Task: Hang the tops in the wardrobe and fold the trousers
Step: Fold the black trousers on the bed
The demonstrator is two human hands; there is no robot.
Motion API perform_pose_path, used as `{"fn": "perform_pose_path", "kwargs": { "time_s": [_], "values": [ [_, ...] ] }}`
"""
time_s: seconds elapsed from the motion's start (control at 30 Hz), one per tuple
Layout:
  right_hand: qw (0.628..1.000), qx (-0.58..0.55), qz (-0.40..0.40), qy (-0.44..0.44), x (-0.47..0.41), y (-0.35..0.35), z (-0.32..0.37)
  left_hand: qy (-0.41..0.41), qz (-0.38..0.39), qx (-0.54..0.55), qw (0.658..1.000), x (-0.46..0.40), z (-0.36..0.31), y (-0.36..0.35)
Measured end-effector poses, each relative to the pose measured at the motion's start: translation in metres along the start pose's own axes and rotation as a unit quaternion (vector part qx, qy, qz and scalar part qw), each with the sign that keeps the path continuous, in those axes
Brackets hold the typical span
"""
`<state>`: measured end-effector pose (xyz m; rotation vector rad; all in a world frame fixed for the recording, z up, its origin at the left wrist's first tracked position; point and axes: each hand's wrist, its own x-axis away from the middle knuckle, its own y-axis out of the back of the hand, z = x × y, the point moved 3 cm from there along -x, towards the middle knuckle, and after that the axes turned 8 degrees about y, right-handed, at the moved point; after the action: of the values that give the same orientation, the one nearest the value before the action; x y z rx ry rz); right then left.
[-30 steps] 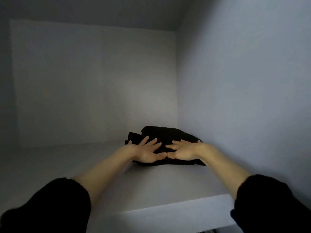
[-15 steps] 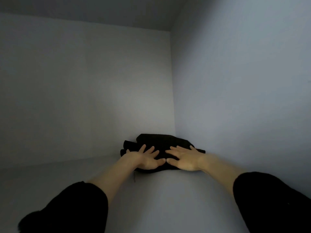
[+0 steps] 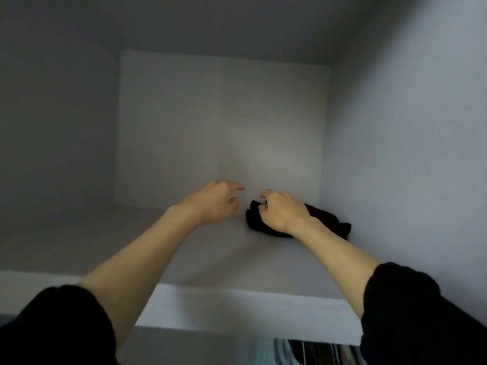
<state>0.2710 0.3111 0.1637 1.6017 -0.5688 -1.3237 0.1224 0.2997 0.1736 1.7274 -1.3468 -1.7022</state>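
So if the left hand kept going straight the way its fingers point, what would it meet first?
Probably the back wall of the wardrobe. The left hand points inward, left of the folded black trousers, with nothing visible between; depth is unclear.

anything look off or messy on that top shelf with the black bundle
Nothing stands out. The folded black trousers sit in a compact pile on the shelf by the right wall, nothing spilling over.

Trousers (image 3: 324, 217) on shelf (image 3: 237, 259), rear right corner; right hand (image 3: 283, 210) before them; left hand (image 3: 214, 201) to their left.
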Motion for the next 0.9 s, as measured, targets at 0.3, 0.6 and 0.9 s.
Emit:
{"fn": "perform_pose_path", "kwargs": {
  "time_s": [0.3, 0.6, 0.9],
  "values": [
    [0.981, -0.122, -0.04, 0.145, 0.092, -0.007, 0.17, 0.16, -0.073, -0.034, 0.984, 0.233, 0.064, 0.109],
    [0.907, -0.306, 0.007, 0.29, 0.241, -0.022, 0.375, 0.354, -0.138, 0.047, 0.924, 0.504, 0.111, 0.179],
    [0.79, -0.326, 0.342, 0.389, 0.474, -0.119, 0.564, 0.591, -0.133, 0.066, 0.793, 0.812, 0.122, 0.204]
  ]
}}
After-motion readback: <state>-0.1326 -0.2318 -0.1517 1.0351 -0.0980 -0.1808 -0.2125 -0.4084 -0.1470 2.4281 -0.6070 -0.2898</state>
